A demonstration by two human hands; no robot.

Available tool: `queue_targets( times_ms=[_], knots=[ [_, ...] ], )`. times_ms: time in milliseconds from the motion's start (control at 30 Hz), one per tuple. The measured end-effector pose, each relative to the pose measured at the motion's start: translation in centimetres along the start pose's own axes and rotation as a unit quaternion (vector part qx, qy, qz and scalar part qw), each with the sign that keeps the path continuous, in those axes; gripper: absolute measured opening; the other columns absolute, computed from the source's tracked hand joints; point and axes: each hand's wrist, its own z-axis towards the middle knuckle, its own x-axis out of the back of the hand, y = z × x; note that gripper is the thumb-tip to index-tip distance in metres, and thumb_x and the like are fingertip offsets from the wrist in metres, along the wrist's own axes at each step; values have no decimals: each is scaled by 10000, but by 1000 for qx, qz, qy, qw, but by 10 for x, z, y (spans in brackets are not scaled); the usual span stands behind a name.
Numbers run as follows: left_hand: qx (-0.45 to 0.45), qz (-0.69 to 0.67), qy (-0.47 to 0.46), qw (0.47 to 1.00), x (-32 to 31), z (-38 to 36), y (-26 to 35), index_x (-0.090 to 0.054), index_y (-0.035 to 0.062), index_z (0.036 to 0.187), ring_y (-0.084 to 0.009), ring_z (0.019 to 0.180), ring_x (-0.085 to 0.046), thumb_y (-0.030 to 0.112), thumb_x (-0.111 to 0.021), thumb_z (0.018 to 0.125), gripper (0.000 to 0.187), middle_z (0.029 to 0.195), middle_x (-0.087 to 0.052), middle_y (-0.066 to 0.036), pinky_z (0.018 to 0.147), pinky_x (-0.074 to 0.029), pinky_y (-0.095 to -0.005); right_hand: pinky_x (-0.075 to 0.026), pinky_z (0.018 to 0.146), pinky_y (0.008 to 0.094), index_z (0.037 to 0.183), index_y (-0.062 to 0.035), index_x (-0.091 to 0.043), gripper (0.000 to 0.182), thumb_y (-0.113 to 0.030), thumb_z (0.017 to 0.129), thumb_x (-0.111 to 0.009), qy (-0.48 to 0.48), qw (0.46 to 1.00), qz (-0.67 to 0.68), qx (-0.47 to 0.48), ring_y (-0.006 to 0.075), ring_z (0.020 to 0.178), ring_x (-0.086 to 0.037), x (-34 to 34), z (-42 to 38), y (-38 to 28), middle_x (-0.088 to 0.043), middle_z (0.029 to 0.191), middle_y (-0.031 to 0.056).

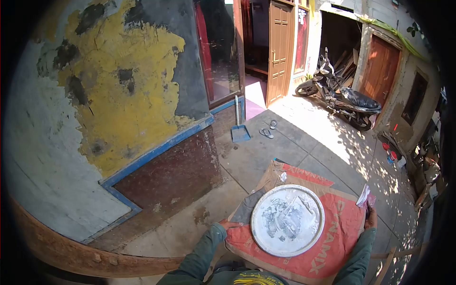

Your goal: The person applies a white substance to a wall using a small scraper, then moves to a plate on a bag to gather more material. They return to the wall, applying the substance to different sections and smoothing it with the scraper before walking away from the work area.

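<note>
A flattened cement bag (pixel 335 232), red and brown paper printed DYNAMIX, spreads in front of me. On it rests a round metal tray (pixel 253 227), its inside smeared with white powder or paste. My left hand (pixel 228 224) is closed on the bag's left edge, the fingers partly hidden. At the opposite edge my right hand (pixel 371 219) is closed on the paper. A pink-and-white plastic packet (pixel 365 196) stands up right by its fingertips. A small white lump (pixel 283 177) lies on the paper behind the tray.
A blue dustpan (pixel 241 133) and a pair of sandals (pixel 267 133) are on the concrete floor ahead. Farther back stands a motorbike (pixel 342 97) near an open brown door (pixel 280 52). A peeling wall (pixel 128 90) rises at left; a wooden beam (pixel 109 261) curves along the lower left.
</note>
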Motion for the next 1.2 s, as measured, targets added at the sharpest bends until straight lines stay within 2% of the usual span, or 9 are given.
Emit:
queue_targets(
  times_ms=[100, 267, 400, 467, 700, 767, 867, 1067, 1200],
  knots=[
    [-38, -96, -46, 994, 8, 20, 41, -604, -18, 1250, -263, 980, -702, 203, -856, 747, 605, 1162, -696, -143, 908, -553, -395, -509, 972, 348, 1140, -84, -692, 284, -265, 925, -649, -41, 999, -22, -15, 177, 1026, -662, -78, 97, -6, -715, 1120, 36],
    [-115, -101, 110, 982, 26, 122, 71, -626, -18, 1239, -262, 972, -710, 132, -807, 792, 506, 1122, -713, -144, 911, -567, -393, -510, 967, 349, 1191, -70, -677, 316, -216, 912, -660, -94, 993, -38, -52, 195, 1044, -661, -211, 235, -4, -709, 1147, 40],
    [-8, -190, 57, 980, 56, 175, 122, -608, -17, 1258, -265, 969, -714, 120, -799, 804, 512, 1138, -708, -143, 903, -576, -386, -510, 964, 366, 1203, -59, -674, 349, -213, 890, -699, -122, 989, -56, -65, 204, 1039, -663, -312, 326, 0, -712, 1149, 50],
    [-80, -224, 88, 967, 59, 210, 119, -633, -80, 1146, -264, 763, -724, 226, -885, 714, 586, 1000, -724, -172, 716, -602, -364, -511, 962, 364, 1191, -61, -678, 339, -223, 893, -696, -149, 984, -71, -72, 203, 1035, -664, -350, 371, -5, -713, 1145, 50],
    [-228, -220, 234, 919, 35, 299, 141, -621, -74, 1172, -274, 868, -722, 206, -884, 715, 597, 1063, -712, -171, 784, -597, -371, -532, 932, 373, 1144, -59, -686, 308, -251, 904, -681, -256, 950, -114, -136, 216, 985, -673, -498, 554, 32, -716, 1106, 68],
    [-75, -289, 208, 931, 23, 274, 191, -576, -80, 1244, -273, 932, -711, 229, -895, 702, 701, 1102, -700, -175, 839, -583, -377, -536, 932, 388, 1154, -53, -677, 311, -247, 912, -669, -299, 933, -126, -157, 224, 988, -674, -563, 566, 50, -713, 1114, 80],
    [-147, -340, 271, 889, -10, 310, 187, -664, -28, 1166, -238, 856, -727, 196, -811, 800, 453, 1019, -738, -133, 836, -581, -349, -534, 936, 394, 1163, -45, -670, 317, -240, 912, -667, -371, 899, -146, -183, 236, 987, -674, -637, 632, 81, -712, 1110, 91],
    [-20, -396, 362, 843, -72, 322, 207, -645, -24, 1203, -243, 942, -700, 173, -800, 808, 468, 1071, -720, -121, 910, -561, -380, -543, 915, 401, 1149, -31, -672, 334, -228, 882, -705, -457, 840, -161, -243, 238, 976, -673, -770, 703, 160, -711, 1092, 101],
    [-66, -408, 414, 811, -70, 335, 232, -635, -25, 1214, -247, 951, -698, 169, -799, 809, 478, 1080, -716, -124, 913, -559, -385, -548, 894, 404, 1110, -36, -678, 317, -225, 861, -729, -501, 800, -198, -264, 232, 953, -678, -841, 726, 212, -714, 1050, 104]
  ],
)
